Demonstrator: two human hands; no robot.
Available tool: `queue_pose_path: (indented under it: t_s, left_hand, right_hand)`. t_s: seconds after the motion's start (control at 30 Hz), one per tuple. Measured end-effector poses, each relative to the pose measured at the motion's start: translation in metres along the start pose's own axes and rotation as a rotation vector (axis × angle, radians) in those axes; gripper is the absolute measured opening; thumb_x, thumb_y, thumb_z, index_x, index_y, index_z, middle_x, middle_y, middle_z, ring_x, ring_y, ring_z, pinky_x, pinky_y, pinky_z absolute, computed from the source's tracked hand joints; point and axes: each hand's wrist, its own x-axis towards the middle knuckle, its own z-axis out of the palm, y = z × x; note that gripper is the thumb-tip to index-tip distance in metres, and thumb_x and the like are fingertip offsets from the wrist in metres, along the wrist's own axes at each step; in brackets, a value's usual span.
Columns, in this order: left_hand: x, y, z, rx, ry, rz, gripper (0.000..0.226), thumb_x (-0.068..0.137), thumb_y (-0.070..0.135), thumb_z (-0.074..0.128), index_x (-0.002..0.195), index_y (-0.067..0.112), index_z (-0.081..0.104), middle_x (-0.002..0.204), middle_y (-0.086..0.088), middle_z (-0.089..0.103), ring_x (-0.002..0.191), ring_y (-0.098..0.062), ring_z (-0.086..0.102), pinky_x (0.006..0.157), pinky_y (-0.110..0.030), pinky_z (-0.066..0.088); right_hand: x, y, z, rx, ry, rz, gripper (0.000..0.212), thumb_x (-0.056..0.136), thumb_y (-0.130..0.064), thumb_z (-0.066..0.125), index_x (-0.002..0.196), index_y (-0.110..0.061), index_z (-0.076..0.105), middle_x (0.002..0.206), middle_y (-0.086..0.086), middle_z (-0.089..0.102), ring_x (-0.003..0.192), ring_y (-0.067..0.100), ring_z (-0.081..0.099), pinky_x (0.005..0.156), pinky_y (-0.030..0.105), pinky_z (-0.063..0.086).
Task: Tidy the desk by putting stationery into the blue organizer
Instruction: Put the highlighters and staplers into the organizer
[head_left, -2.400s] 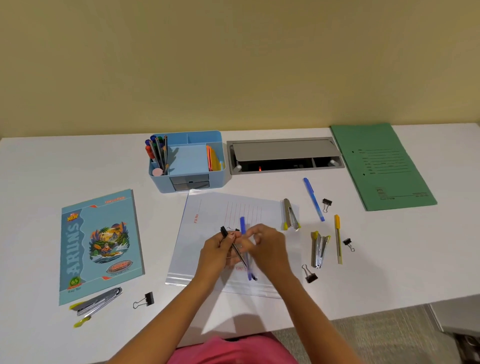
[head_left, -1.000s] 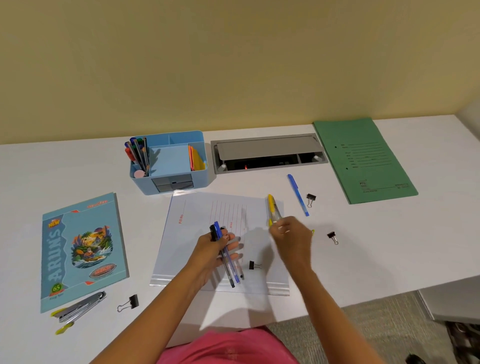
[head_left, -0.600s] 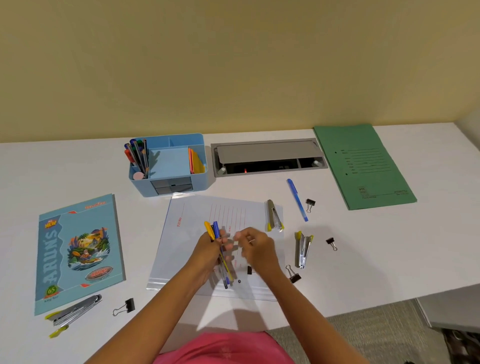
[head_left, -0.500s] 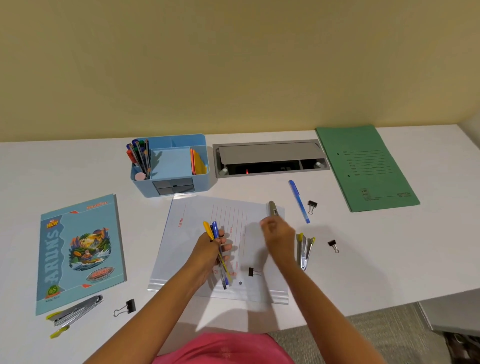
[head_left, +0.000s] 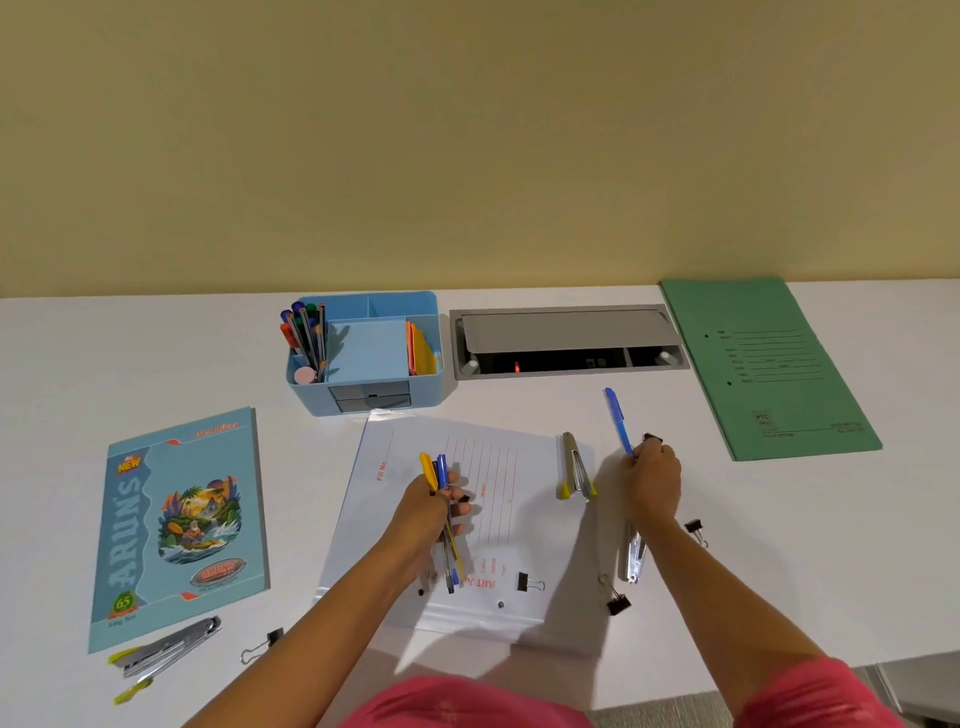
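On the white worktop (head_left: 805, 571), at two o'clock from the clear file (head_left: 519, 467), the right hand (head_left: 652, 483) pinches the near end of a blue pen (head_left: 618, 421). The left hand (head_left: 434, 512) grips a bundle of pens (head_left: 441, 470) above the file. Adding another pen to so full a fist could, I judge, loosen the bundle and scatter it. The blue organizer (head_left: 363, 353), at eleven o'clock from that hand, has a crowded pen slot that may jam. Both forearms reach forward and low. The right fingers curl down over the pen, whose barrel points toward eleven o'clock, and the left fist holds its caps toward twelve.
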Motion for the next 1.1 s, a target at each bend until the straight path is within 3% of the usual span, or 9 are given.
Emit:
queue_pose_path:
  t_s: [0.13,0.23,0.4,0.53,0.63,0.8,0.9,1.0,1.1]
  left_hand:
    - [0.007,0.007,-0.004,-0.110,-0.005,-0.011,0.022,0.101,0.008,0.038,0.089,0.012,0.056,0.067,-0.006,0.053,0.061,-0.018,0.052,0.048,-0.024,0.051]
    - [0.011,0.009,-0.008,-0.165,-0.012,0.022,0.022,0.101,0.007,0.037,0.089,0.010,0.055,0.069,-0.005,0.054,0.062,-0.018,0.054,0.053,-0.025,0.051]
    - [0.018,0.008,-0.013,-0.150,0.039,0.183,0.022,0.100,0.005,0.036,0.088,0.008,0.055,0.079,-0.007,0.061,0.074,-0.020,0.062,0.063,-0.024,0.055]
    - [0.025,0.009,-0.017,-0.121,0.125,0.259,0.026,0.102,0.017,0.036,0.120,0.003,0.049,0.112,-0.015,0.064,0.099,-0.028,0.065,0.083,-0.036,0.057]
    - [0.025,0.010,-0.017,-0.159,0.133,0.309,0.027,0.101,0.025,0.037,0.120,0.009,0.047,0.106,-0.006,0.064,0.092,-0.018,0.066,0.068,-0.024,0.059]
    - [0.033,0.004,-0.020,0.023,0.257,0.384,0.019,0.099,0.021,0.043,0.118,0.019,0.042,0.098,-0.004,0.058,0.084,-0.012,0.058,0.065,-0.014,0.048]
    - [0.032,0.003,-0.021,0.170,0.275,0.455,0.017,0.100,0.018,0.041,0.117,0.020,0.041,0.093,-0.003,0.054,0.079,-0.013,0.055,0.062,-0.011,0.048]
    - [0.032,0.003,-0.024,0.428,0.215,0.572,0.034,0.100,0.021,0.041,0.134,0.018,0.037,0.107,0.000,0.057,0.093,-0.017,0.058,0.082,-0.024,0.050]
    - [0.027,0.000,-0.022,0.435,0.113,0.596,0.043,0.102,0.021,0.035,0.145,0.021,0.029,0.124,0.006,0.052,0.112,-0.014,0.054,0.095,-0.014,0.045]
  right_hand:
    - [-0.011,-0.022,-0.006,0.177,0.097,-0.066,0.006,0.089,-0.001,0.053,0.092,0.003,0.056,0.095,0.018,0.057,0.086,0.030,0.053,0.069,0.033,0.043]
    - [-0.040,-0.056,-0.011,0.394,0.125,-0.173,0.003,0.087,-0.003,0.058,0.086,-0.005,0.057,0.085,0.009,0.057,0.075,0.021,0.052,0.062,0.012,0.039]
    - [-0.112,-0.105,-0.005,0.660,-0.063,-0.339,0.012,0.086,-0.004,0.061,0.081,-0.014,0.058,0.078,-0.001,0.058,0.065,0.006,0.053,0.055,0.007,0.041]
    - [-0.152,-0.118,0.011,0.624,-0.213,-0.422,0.011,0.086,-0.005,0.062,0.081,-0.013,0.058,0.079,-0.006,0.056,0.071,0.003,0.053,0.058,0.010,0.043]
    - [-0.163,-0.121,0.020,0.558,-0.228,-0.477,0.008,0.085,-0.002,0.063,0.080,-0.006,0.058,0.079,-0.004,0.053,0.070,-0.002,0.049,0.063,0.003,0.038]
    - [-0.161,-0.127,0.021,0.494,-0.321,-0.530,0.007,0.088,-0.009,0.064,0.091,-0.004,0.060,0.087,0.005,0.060,0.077,0.009,0.055,0.073,0.010,0.045]
    - [-0.150,-0.137,0.008,0.585,-0.267,-0.506,0.011,0.088,-0.009,0.063,0.099,-0.011,0.059,0.090,-0.001,0.058,0.073,0.005,0.053,0.067,0.009,0.042]
    - [-0.128,-0.158,-0.011,0.633,-0.328,-0.464,0.034,0.087,-0.022,0.066,0.119,-0.018,0.055,0.107,-0.005,0.062,0.086,0.005,0.060,0.075,0.007,0.048]
    - [-0.114,-0.180,-0.028,0.602,-0.456,-0.582,0.053,0.085,-0.024,0.068,0.134,-0.013,0.049,0.121,-0.003,0.060,0.104,0.006,0.058,0.093,0.019,0.049]
